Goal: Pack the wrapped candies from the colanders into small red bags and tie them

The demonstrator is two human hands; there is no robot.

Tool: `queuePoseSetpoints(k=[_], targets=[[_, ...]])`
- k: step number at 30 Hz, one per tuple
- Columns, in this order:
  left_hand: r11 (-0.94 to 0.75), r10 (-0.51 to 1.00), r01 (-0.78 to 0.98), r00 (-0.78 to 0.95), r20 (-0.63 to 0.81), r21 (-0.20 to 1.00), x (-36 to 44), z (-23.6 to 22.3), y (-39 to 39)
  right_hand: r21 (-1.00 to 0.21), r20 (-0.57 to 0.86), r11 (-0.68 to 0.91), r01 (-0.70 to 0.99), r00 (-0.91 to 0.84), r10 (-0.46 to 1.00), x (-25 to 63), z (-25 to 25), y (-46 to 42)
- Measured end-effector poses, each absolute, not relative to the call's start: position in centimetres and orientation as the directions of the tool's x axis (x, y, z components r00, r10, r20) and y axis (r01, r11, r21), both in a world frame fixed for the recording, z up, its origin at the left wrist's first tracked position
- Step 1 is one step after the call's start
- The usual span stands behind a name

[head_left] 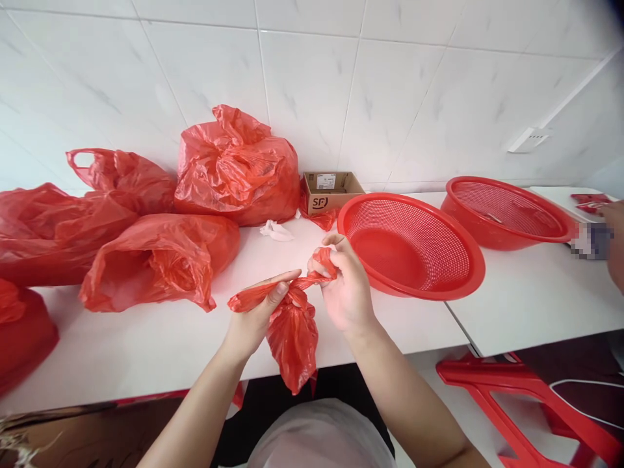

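A crumpled red plastic bag (292, 341) hangs in the air between both hands, over the near edge of the white bench (146, 364). Its twisted neck (312, 283) runs almost level across the person's front, rising slightly toward the right, while the gathered body drops below it and tapers downward toward the person's chest. The left hand (253, 318) is nearer the body, its thumb and fingers pinching the neck narrowly. The right hand (346, 286) curls closed around the bunched far end.

Just beyond the right hand, a round red perforated plastic colander (409, 247) sits on the bench, with a second one (507, 211) farther right. A small open cardboard box (331, 192) and a crumpled white tissue (275, 231) lie toward the back edge. Bulging red plastic bags (236, 169) crowd the bench's left side against the white tiled wall (390, 84). Another person's hand (614, 240) enters at the right edge. A red plastic stool (517, 403) stands below the bench.
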State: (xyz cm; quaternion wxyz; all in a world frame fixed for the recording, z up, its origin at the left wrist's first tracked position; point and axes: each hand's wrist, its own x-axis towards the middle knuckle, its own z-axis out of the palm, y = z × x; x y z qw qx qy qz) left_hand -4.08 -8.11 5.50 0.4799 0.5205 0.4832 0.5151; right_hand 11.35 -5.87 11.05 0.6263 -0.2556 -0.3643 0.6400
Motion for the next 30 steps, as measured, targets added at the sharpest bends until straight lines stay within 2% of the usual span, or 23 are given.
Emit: queuePoseSetpoints(k=[6, 10, 14, 18, 21, 25, 30], targets=[[-0.041, 0.984, -0.086, 0.172, 0.055, 0.995, -3.2, 6.4, -8.3, -0.740, 0.160, 0.093, -0.666, -0.039, 0.986, 12.0, 12.0, -5.4], [-0.064, 0.983, -0.098, 0.166, 0.079, 0.993, -2.8, 6.9, -8.0, -0.774, 0.217, 0.164, -0.612, -0.013, 0.976, 12.6, 11.6, -6.0], [-0.106, 0.992, 0.020, 0.075, 0.104, 0.994, -2.4, 7.3, -8.2, -0.795, 0.348, 0.278, -0.539, -0.031, 0.937, 12.9, 11.1, -7.8], [-0.213, 0.976, 0.123, 0.081, 0.204, 0.969, -1.9, 7.8, -8.8, -0.872, 0.349, 0.309, -0.380, -0.038, 0.936, 12.8, 11.1, -8.2], [-0.198, 0.976, 0.090, 0.104, 0.189, 0.976, -1.5, 8.0, -9.0, -0.906, 0.318, 0.301, -0.298, -0.012, 0.948, 12.5, 11.1, -7.5], [-0.177, 0.983, 0.003, 0.042, 0.177, 0.984, -1.6, 7.6, -8.6, -0.917, 0.320, 0.313, -0.247, 0.012, 0.947, 12.1, 10.6, -6.3], [-0.034, 0.994, -0.135, 0.099, 0.048, 0.990, -2.4, 6.4, -7.8, -0.922, 0.330, 0.335, -0.195, 0.056, 0.942, 12.4, 10.9, -5.5]])
